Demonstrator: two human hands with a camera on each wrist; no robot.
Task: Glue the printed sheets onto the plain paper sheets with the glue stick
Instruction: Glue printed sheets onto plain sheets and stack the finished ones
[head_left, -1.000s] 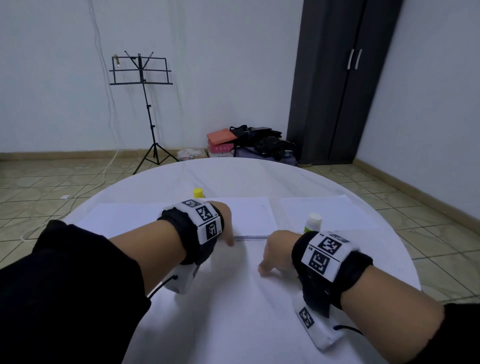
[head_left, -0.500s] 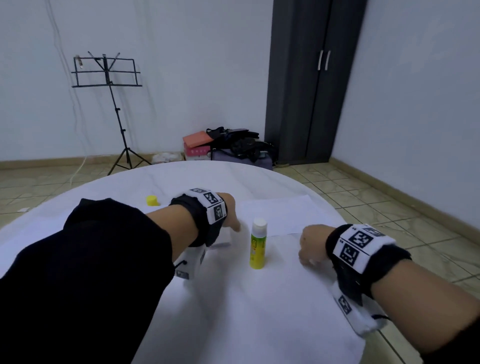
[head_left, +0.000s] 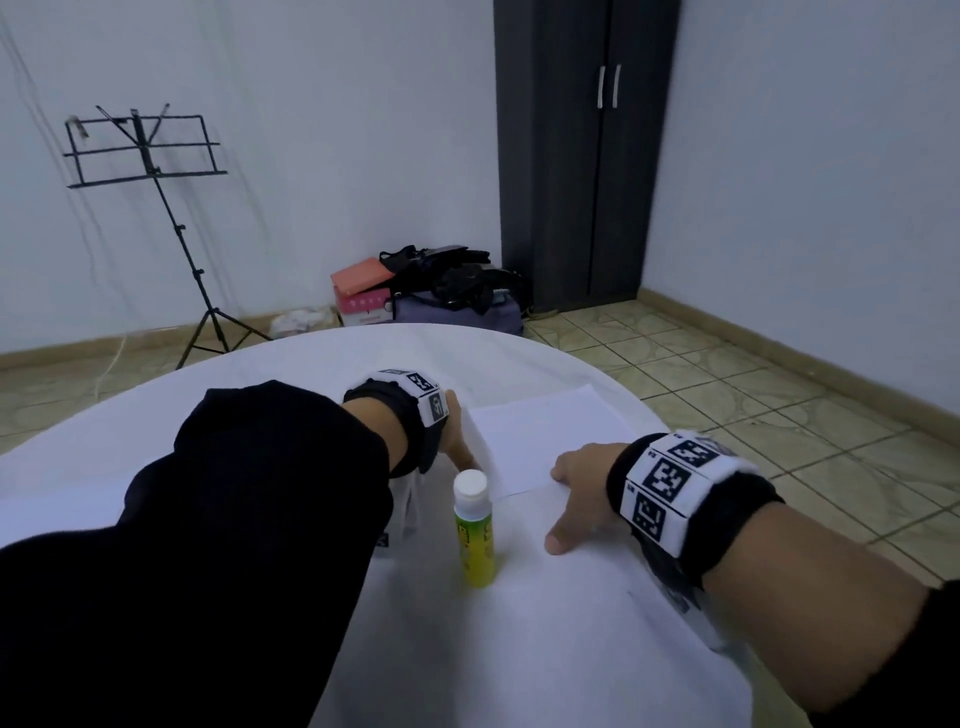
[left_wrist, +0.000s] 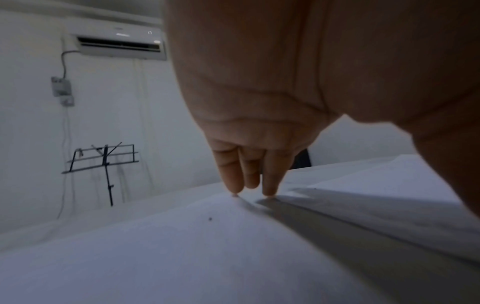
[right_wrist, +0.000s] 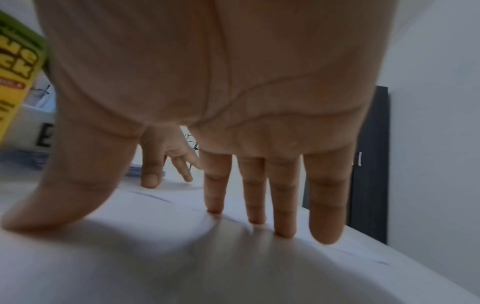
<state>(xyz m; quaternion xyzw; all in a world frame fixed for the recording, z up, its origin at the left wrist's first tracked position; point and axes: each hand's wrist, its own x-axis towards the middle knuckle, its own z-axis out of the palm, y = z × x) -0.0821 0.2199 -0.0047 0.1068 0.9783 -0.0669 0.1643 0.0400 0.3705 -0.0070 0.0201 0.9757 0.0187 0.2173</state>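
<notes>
A plain white sheet (head_left: 545, 431) lies on the right part of the round white table (head_left: 519, 649). My left hand (head_left: 460, 441) touches the sheet's left edge with straight fingertips (left_wrist: 269, 190) pointing down. My right hand (head_left: 566, 499) lies spread on the sheet's near edge, its straight fingers (right_wrist: 283, 205) pressing the paper and the thumb on the table. The green and yellow glue stick (head_left: 475, 530) with its white top stands upright between the two hands, untouched; it also shows at the left edge of the right wrist view as the glue stick (right_wrist: 15, 82). No print shows on the sheet.
The table's right rim (head_left: 639, 410) runs just past the sheet, with tiled floor beyond. A music stand (head_left: 150, 171), bags and boxes (head_left: 426, 291) and a dark wardrobe (head_left: 582, 156) stand against the far walls. More paper (right_wrist: 23, 162) lies behind the glue stick.
Both hands have moved right, from the middle sheet to the right-hand sheet. The glue stick now stands between them. The view has swung right, and the yellow cap is out of frame.
</notes>
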